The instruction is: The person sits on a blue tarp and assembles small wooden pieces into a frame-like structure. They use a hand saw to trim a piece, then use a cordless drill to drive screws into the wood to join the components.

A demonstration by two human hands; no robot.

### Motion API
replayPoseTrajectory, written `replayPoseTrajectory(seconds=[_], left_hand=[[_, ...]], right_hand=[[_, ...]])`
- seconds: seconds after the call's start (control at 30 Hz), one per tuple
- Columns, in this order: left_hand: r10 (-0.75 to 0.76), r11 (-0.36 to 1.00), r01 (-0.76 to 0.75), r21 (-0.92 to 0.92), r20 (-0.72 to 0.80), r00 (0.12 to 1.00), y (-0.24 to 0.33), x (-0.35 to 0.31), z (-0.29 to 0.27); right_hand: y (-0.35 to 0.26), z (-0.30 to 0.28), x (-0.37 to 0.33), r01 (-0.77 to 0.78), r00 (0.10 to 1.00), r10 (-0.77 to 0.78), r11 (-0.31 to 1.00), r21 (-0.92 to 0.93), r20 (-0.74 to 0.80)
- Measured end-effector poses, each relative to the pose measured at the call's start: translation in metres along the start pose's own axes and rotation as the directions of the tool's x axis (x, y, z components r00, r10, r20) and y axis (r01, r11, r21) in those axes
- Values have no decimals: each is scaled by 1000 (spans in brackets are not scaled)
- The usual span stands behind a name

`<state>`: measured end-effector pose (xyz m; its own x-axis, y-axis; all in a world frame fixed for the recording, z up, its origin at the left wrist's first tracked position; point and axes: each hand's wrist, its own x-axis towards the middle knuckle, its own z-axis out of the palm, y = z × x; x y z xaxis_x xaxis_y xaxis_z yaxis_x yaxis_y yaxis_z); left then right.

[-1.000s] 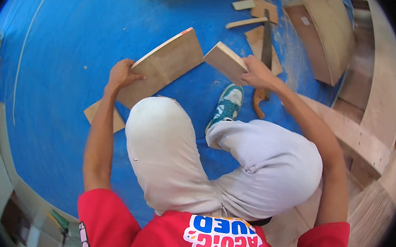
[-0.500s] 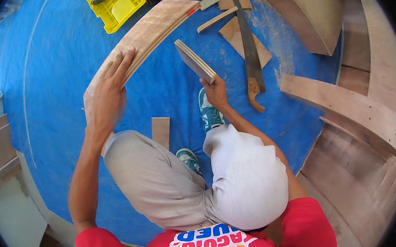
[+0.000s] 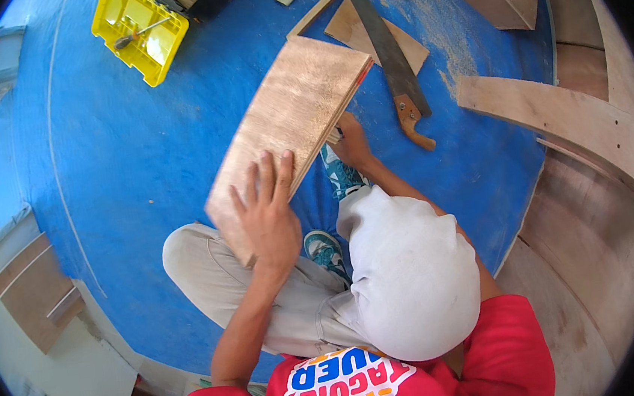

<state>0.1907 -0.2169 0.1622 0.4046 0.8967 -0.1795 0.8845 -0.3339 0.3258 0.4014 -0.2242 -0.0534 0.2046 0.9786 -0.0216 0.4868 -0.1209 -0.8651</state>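
Board [image 3: 284, 118] edge above wide blue sheet [image 3: 125, 162]

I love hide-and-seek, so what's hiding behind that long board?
A bit of a wooden piece in the right hand peeks past the long board. The board covers the rest, so I can't tell what else is there.

Your left hand [image 3: 267, 219] holds a long, reddish-brown plywood board [image 3: 300, 94] tilted over your lap — four fingers spread on its broad face, thumb hidden. Your right hand [image 3: 353, 146] sits just beyond the board's right edge, its grip partly hidden. Farther right, a wooden-handled, dark-bladed handsaw [image 3: 389, 52] lies across a flat, tan wooden panel [image 3: 411, 45] — all above a blue ground sheet [image 3: 125, 162].
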Motion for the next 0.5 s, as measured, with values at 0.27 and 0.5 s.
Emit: replayPoseTrajectory(seconds=[0.27,0.5], left_hand=[[2,978,-16,206,68,998,-10,-16,72],[45,998,-51,41,133,990,3,6,71]], right_hand=[[10,-4,4,135,990,-140,976,-173,-11],[15,-5,2,106,991,-100,993,-60,93]])
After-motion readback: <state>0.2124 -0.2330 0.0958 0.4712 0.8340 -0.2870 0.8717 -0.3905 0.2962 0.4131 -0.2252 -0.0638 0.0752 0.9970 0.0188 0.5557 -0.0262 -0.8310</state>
